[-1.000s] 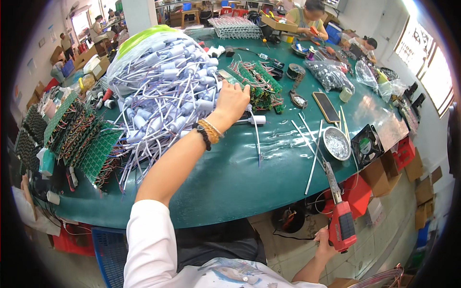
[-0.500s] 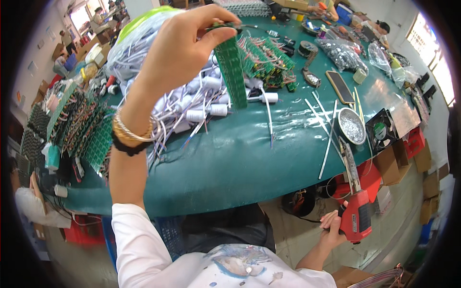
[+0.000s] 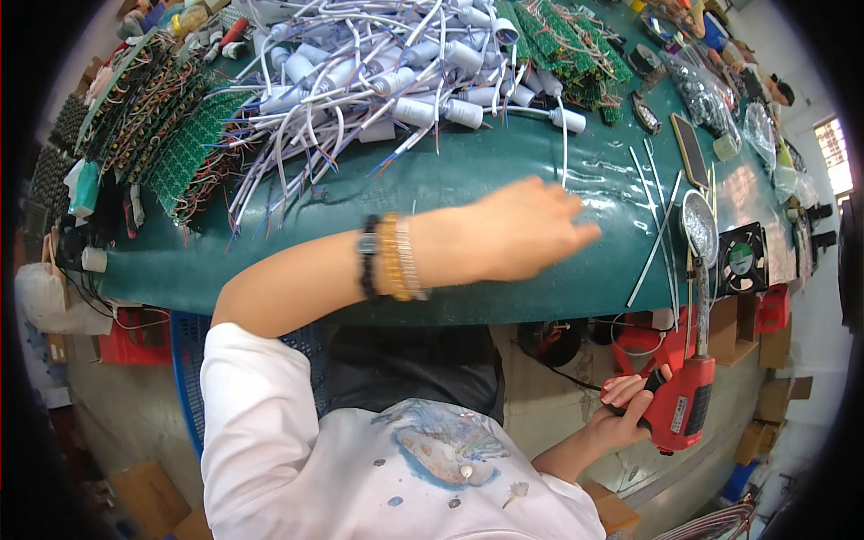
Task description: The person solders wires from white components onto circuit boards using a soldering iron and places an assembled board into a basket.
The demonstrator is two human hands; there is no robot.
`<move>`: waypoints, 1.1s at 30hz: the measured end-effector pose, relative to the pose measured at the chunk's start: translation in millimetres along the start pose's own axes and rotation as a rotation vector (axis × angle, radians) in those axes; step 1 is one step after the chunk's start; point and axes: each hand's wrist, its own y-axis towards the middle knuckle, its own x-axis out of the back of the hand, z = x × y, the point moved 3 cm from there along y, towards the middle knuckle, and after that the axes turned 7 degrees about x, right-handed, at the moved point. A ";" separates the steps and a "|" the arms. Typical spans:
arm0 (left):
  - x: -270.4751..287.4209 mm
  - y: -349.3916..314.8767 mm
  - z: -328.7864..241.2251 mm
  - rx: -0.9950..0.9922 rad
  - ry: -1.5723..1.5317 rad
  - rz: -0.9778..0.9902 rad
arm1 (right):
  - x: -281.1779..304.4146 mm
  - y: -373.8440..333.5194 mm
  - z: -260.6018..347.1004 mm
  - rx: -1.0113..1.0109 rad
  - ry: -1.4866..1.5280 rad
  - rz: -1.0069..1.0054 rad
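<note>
A: While the right hand (image 3: 630, 409) clenches the red electric screwdriver (image 3: 686, 396) below the tabletop (image 3: 468, 180) edge, what's the left hand (image 3: 522, 229) doing?
B: Hovering over the green tabletop, fingers released, holding nothing

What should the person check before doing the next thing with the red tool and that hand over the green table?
1. Left hand free: ok, it is over the green table with nothing seen in it, though it is blurred.
2. Grip on the red power tool: ok, the right hand is wrapped around its handle, below the table edge.
3. Bare spot to work on: ok, the table under the left hand is bare.
4. White cable pile out of the way: ok, it lies farther back.
5. Loose white ties near the tool: not ok, they lie close to the edge.
</note>
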 end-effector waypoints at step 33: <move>-49.1 -98.1 10.0 0.276 -0.033 -0.417 | -85.9 -45.0 -22.0 -0.114 -0.358 0.502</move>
